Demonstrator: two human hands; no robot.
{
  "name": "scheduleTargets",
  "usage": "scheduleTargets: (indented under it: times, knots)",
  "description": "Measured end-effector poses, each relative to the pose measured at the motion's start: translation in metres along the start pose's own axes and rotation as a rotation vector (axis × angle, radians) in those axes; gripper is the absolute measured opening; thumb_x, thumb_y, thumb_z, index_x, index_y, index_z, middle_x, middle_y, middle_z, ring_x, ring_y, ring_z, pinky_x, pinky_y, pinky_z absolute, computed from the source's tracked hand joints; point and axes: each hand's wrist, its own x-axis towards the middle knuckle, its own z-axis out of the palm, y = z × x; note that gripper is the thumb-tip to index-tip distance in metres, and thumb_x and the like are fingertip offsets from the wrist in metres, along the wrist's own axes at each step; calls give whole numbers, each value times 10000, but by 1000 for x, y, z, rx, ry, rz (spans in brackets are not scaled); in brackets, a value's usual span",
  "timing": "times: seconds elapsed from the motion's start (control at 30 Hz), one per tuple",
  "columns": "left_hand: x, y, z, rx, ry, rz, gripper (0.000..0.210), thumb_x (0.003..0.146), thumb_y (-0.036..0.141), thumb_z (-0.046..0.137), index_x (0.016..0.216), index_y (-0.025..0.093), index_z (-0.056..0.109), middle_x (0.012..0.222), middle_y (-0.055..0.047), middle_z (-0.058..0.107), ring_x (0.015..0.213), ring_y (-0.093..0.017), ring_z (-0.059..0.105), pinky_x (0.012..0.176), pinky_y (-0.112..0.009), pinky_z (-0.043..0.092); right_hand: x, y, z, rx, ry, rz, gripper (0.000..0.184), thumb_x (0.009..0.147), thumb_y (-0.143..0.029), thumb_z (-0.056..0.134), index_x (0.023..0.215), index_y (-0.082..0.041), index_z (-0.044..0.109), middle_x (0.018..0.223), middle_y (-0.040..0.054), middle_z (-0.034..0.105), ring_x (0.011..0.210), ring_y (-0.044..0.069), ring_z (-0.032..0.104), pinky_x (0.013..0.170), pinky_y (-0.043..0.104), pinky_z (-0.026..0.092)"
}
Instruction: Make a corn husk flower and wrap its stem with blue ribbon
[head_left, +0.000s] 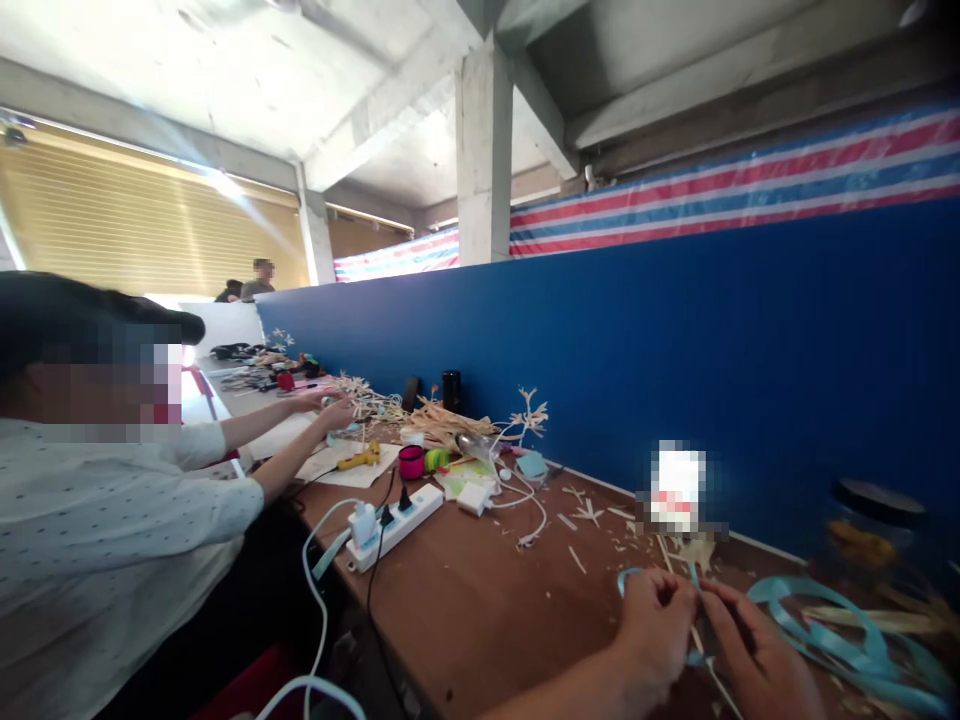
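Note:
At the lower right, my left hand (657,625) is closed in a pinch, with light blue ribbon (624,580) looping out behind its knuckles. My right hand (761,650) is close beside it, fingers pressed together at a short upright piece of the same ribbon. A thin pale stem (663,552) runs between the two hands, its lower end slanting down past my right fingers. How stem and ribbon meet is hidden by my fingers. Right of my hands lies a loose coil of light blue ribbon (847,640).
A blue partition (750,350) borders the brown table (510,600). Husk scraps and a lidded jar (870,535) are near my hands. Leftward are a power strip (405,525) with cables, a yellow glue gun (360,457) and dried husks (450,420). A person (120,530) works at left.

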Motion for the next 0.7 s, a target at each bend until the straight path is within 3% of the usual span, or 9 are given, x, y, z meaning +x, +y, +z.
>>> scheduleTargets:
  times: [0.17,0.43,0.7]
  knots:
    - [13,-11,6,-34,-65,-132,267,589,358,623,711,138,534,480,49,452,371,-56,356,393,-197,268,1,8,-3,-19,-5,88,388,688,-510,447,855,-189,589,822,80,669,747,227,620,648,280,484]
    - [15,-20,-18,117,-240,21,288,622,407,604,638,127,537,468,53,424,390,-43,342,387,-170,267,-13,-2,4,96,-28,106,309,773,-414,417,839,-162,583,814,83,646,746,208,584,695,289,443]
    - [11,-10,-22,162,-340,-15,264,646,384,605,667,128,544,466,56,436,390,-43,376,387,-154,312,-15,-4,10,306,10,168,222,796,-324,430,825,-152,566,736,38,609,675,156,546,640,250,429]
